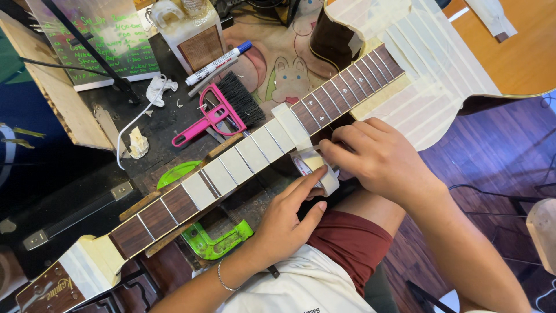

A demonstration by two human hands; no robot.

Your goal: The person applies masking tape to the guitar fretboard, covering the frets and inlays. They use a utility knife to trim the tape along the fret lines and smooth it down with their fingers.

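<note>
Masking tape roll (315,168): it sits between my two hands, just below the guitar neck, near the middle of the view; a strip runs from it up onto the fretboard.
Left hand (286,217): my fingers lie together and stretched out toward 1 o'clock, the fingertips (310,177) pressed against the side of the roll. I am not pinching it.
Right hand (379,159): my fingers are curled and close together, the tips (330,148) pinching the tape at the upper edge of the roll, right by the neck.
Guitar neck (231,165): it crosses the view from 8 o'clock to 1 o'clock. Pale tape strips cover the wood between the frets in its middle stretch; the frets toward both ends are bare dark wood.
Guitar body (515,58): at 1 to 2 o'clock, its top near the neck covered in tape strips.
Pink brush (223,110): at 11 o'clock of my hands, on the bench beyond the neck.
Marker pen (220,62): farther out at 11 o'clock, just beyond the brush.
Green plastic piece (217,240): at 8 o'clock, under the neck.
</note>
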